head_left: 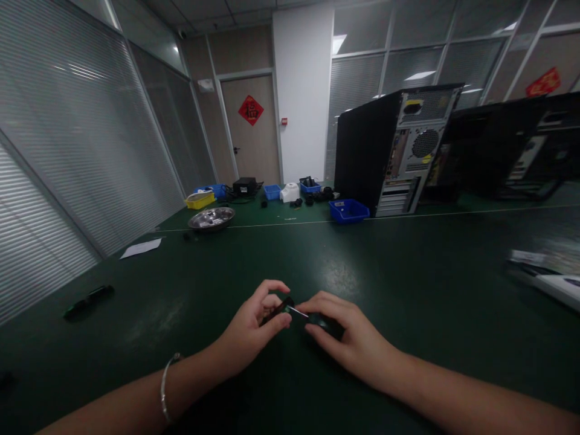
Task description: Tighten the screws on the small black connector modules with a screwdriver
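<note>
My left hand (247,332) is closed around a small dark piece with a hint of green (277,310), pinched mainly by the thumb; its exact kind is too dark to make out. In my right hand (357,341) is a screwdriver (322,324) with a dark handle, lying nearly level. Its thin metal shaft points left, and the tip meets or nearly meets the dark piece. Both hands are low over the green tabletop (254,257), close together near the middle. A dark green-and-black object (88,302) lies far to the left, blurred.
A metal dish (211,219) and a white paper (141,248) are at the left. Along the back stand a yellow tray (200,200), a blue bin (348,211), a white plastic part (290,193) and a black computer tower (369,151). A blurred white object (548,281) is at right.
</note>
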A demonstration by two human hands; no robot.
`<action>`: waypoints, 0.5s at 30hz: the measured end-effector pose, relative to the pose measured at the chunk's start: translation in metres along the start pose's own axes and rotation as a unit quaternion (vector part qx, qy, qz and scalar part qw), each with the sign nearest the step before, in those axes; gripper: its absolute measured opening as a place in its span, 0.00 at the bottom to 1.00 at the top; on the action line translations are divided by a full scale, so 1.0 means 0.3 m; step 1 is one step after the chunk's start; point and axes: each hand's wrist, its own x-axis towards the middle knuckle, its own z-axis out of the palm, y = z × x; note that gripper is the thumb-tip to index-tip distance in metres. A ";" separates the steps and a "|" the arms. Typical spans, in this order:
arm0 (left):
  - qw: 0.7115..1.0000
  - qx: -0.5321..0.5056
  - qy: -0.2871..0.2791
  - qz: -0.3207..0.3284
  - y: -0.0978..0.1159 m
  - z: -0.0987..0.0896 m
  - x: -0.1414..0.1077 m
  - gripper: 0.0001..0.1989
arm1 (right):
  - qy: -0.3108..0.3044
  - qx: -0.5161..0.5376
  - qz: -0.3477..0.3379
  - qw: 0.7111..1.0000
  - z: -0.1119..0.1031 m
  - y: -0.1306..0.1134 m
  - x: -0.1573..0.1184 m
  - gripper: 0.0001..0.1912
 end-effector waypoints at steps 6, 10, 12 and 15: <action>0.998 0.065 0.012 0.011 0.003 0.000 -0.007 0.13 | 0.005 -0.003 -0.001 1.000 0.004 -0.004 0.000 0.16; 0.995 0.087 0.037 0.024 0.000 -0.005 -0.005 0.10 | -0.001 -0.004 -0.006 1.000 0.000 -0.011 0.003 0.17; 0.997 0.066 0.035 0.019 0.003 -0.007 -0.003 0.09 | -0.004 -0.005 -0.006 1.000 -0.003 -0.011 0.003 0.17; 0.999 0.020 0.033 0.006 0.011 -0.009 0.003 0.09 | -0.005 -0.003 -0.012 1.000 -0.006 -0.010 0.002 0.17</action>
